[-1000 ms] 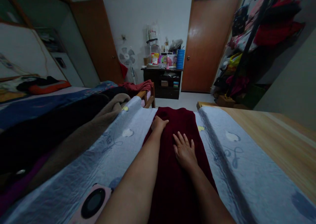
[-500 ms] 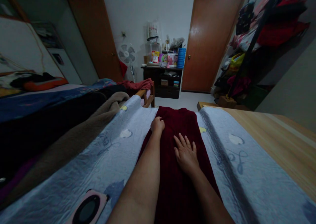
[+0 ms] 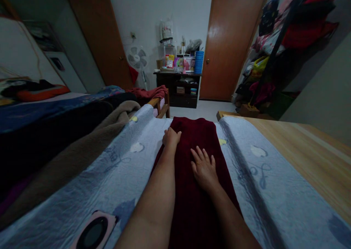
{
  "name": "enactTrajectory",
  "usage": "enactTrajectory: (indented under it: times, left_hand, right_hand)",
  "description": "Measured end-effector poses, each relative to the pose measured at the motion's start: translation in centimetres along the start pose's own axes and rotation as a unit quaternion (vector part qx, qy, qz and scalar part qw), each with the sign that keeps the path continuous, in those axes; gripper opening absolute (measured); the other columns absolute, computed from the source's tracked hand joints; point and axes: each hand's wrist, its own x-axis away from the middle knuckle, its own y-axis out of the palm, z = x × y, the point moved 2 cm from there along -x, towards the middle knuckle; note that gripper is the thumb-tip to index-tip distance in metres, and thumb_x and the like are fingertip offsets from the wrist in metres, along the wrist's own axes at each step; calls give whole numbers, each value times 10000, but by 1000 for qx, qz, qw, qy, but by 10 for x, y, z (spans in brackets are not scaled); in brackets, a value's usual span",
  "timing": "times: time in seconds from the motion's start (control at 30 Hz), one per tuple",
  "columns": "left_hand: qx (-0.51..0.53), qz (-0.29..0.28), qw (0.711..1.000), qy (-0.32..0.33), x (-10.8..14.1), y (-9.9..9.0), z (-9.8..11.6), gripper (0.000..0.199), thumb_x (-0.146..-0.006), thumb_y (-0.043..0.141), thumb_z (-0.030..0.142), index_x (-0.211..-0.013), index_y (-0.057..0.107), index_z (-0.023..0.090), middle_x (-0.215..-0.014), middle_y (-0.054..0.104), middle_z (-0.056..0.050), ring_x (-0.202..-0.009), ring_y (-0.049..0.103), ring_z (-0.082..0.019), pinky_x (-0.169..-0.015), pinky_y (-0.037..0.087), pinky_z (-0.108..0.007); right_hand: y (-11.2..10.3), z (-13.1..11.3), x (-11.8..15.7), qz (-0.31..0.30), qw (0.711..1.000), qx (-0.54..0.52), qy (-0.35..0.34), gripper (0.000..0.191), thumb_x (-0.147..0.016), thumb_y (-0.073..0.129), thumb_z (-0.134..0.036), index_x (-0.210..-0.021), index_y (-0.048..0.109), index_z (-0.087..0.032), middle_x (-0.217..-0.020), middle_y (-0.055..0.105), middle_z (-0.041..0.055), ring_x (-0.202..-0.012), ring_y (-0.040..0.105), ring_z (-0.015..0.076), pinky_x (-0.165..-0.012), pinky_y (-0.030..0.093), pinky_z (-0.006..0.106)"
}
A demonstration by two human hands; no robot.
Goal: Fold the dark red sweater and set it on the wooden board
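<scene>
Maroon cloth (image 3: 188,183) lies flat, right hand (image 3: 204,170) splayed upon it, left hand (image 3: 171,137) at its edge, grip unclear.

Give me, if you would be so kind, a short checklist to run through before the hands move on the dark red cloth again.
1. Dark red cloth lying on the blue-grey blanket: ok.
2. Right hand palm down on the cloth, fingers spread: ok.
3. Left hand at the cloth's left edge: ok; whether it pinches the fabric: cannot tell.
4. Pink item with a dark round face apart from the cloth: ok.
5. Cloth's near end in full view: not ok, it runs out of the picture.
</scene>
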Motion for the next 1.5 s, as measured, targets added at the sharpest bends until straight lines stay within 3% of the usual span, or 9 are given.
enactTrajectory:
  times: [0.2,0.3,0.4,0.67,0.9,1.03,1.13,1.33,1.5]
  left_hand:
    - [46,-26,998,44,-15,9,-7,495,-773,649,468,-1155,631,153,-1177,668,-125,-1088,620,-235,-862,454,-274]
    - [65,-23,995,67,-15,12,-8,357,-812,624,389,-1112,669,201,-1159,687,-65,-1069,629,-189,-865,447,-231]
    - [69,-8,996,63,-11,14,-9,253,-841,585,307,-1045,697,208,-1102,709,-64,-1025,647,-198,-847,460,-253]
    - [77,48,994,57,-4,16,-9,254,-855,528,151,-1088,601,225,-1073,701,-31,-983,648,-152,-841,456,-238]
    - [37,54,996,57,-6,15,-5,275,-863,532,186,-1130,555,248,-1007,697,-59,-937,656,-218,-788,468,-308]
    - [10,83,992,93,0,5,4,371,-848,551,177,-1211,515,246,-1178,611,-98,-1099,572,-240,-880,446,-337]
    - [-47,114,978,170,6,-7,17,342,-868,477,129,-1178,553,249,-1239,558,-99,-1186,489,-247,-955,406,-353]
    - [-105,-28,959,263,17,1,35,330,-891,412,147,-1149,601,229,-1183,628,-82,-1183,504,-218,-999,394,-353]
    - [-114,-88,960,242,18,29,24,470,-905,448,369,-1359,459,244,-1518,344,-63,-1422,217,-245,-1143,182,-483]
  right_hand:
    - [-1,-1,0,-10,1000,-1,2,525,-935,350,-293,-1458,313,-325,-1559,216,-38,-1435,166,230,-1132,112,545]
    - [-2,-1,0,-12,1000,2,2,526,-934,347,-290,-1458,310,-328,-1560,212,-38,-1435,166,229,-1130,114,549]
    - [-1,0,-1,-17,1000,6,1,523,-938,340,-298,-1459,306,-332,-1564,203,-32,-1435,165,230,-1127,120,554]
    - [0,0,-2,-22,1000,7,3,527,-936,349,-301,-1460,306,-336,-1563,209,-26,-1437,159,236,-1128,117,547]
    - [0,0,-2,-16,1000,1,4,539,-927,368,-293,-1461,306,-327,-1563,205,-31,-1436,162,234,-1129,116,548]
    - [0,0,-1,-13,1000,1,3,537,-929,363,-294,-1462,306,-321,-1562,207,-30,-1433,172,234,-1130,119,546]
    - [0,0,-2,-12,1000,1,2,536,-928,365,-291,-1461,309,-320,-1562,210,-26,-1433,173,234,-1130,121,546]
    - [2,1,-3,-15,1000,9,2,539,-928,369,-293,-1463,306,-319,-1565,202,-19,-1434,166,237,-1129,116,547]
    - [1,1,-2,-19,1000,6,2,533,-935,350,-306,-1466,299,-315,-1567,194,-23,-1438,153,231,-1128,115,549]
